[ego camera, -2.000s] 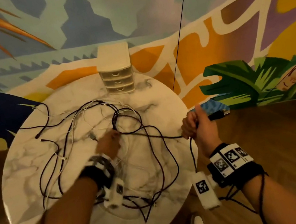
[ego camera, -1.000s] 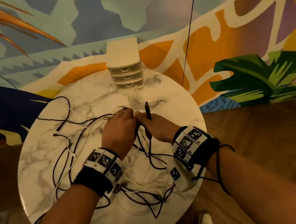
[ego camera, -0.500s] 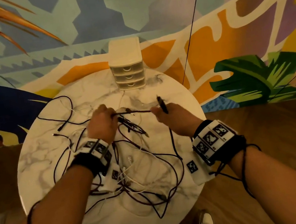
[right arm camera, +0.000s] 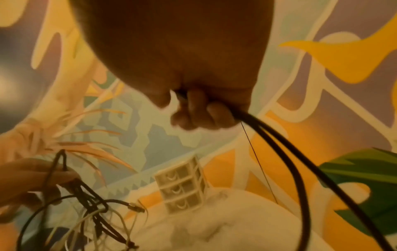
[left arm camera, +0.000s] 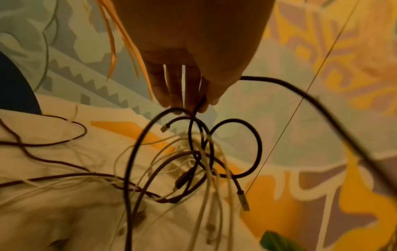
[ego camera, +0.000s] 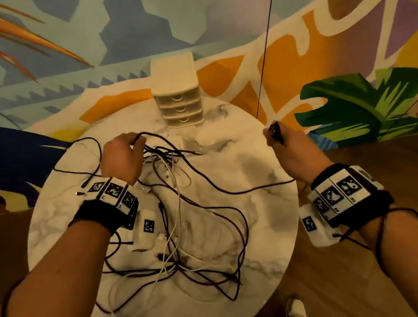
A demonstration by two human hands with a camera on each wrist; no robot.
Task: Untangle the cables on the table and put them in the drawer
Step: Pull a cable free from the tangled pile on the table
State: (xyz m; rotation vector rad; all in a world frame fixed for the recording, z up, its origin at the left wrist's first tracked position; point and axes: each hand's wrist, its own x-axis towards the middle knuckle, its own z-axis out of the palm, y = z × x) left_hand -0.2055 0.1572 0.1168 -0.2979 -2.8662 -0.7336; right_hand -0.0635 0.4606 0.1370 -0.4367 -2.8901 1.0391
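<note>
A tangle of black and white cables (ego camera: 187, 233) sprawls over the round marble table (ego camera: 263, 232). My left hand (ego camera: 122, 155) is raised over the table's far left and pinches a bunch of black cable loops (left arm camera: 199, 105) at its fingertips, white strands hanging below. My right hand (ego camera: 282, 144) is at the table's right edge, its fingers curled round one black cable (right arm camera: 264, 129) with the plug end (ego camera: 275, 129) sticking up. That cable runs back across the table (ego camera: 248, 190) into the tangle. A small white three-drawer unit (ego camera: 179, 100) stands at the far edge, all drawers closed.
A painted mural wall stands right behind the table. A thin dark cord (ego camera: 265, 39) hangs down in front of the wall to the right of the drawers. Wooden floor (ego camera: 404, 223) lies to the right. A shoe (ego camera: 297, 311) shows under the table's near edge.
My hands met over the middle a second ago and have drawn apart: the left lifted its loops up and left, the right pulled its black cable out to the table's right edge.
</note>
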